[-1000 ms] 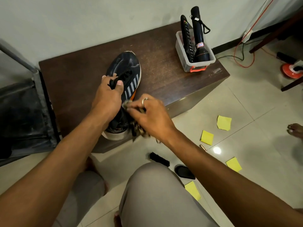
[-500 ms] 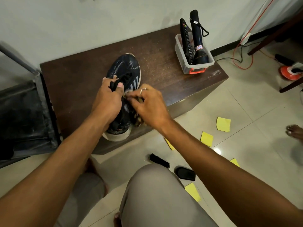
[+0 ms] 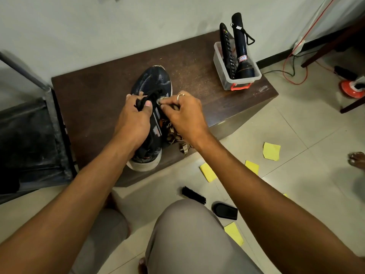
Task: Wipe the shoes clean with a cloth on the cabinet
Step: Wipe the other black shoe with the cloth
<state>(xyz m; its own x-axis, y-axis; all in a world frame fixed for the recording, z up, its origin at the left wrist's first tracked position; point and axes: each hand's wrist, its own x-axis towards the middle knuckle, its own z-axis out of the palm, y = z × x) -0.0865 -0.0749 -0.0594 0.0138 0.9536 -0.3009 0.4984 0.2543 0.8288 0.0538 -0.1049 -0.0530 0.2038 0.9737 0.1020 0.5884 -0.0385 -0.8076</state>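
Note:
A dark blue sneaker (image 3: 153,82) with a white sole lies toe-away on the dark brown cabinet (image 3: 88,95), its heel over the front edge. My left hand (image 3: 134,119) grips the shoe over its laces and tongue. My right hand (image 3: 182,115), with a ring on one finger, is closed on a brownish patterned cloth (image 3: 172,133) and presses it against the shoe's right side near the laces. The cloth's loose end hangs below the hand at the cabinet's front edge.
A clear plastic box (image 3: 236,76) with a torch and a remote stands at the cabinet's back right. On the tiled floor lie a black brush (image 3: 193,194), a black object (image 3: 225,210) and several yellow paper pieces (image 3: 271,151). A dark rack (image 3: 29,135) stands left. Someone's toes (image 3: 356,158) show at right.
My right hand has slid the cloth forward along the shoe's right side, from near the heel up to the lace area. My left hand keeps its grip on the shoe.

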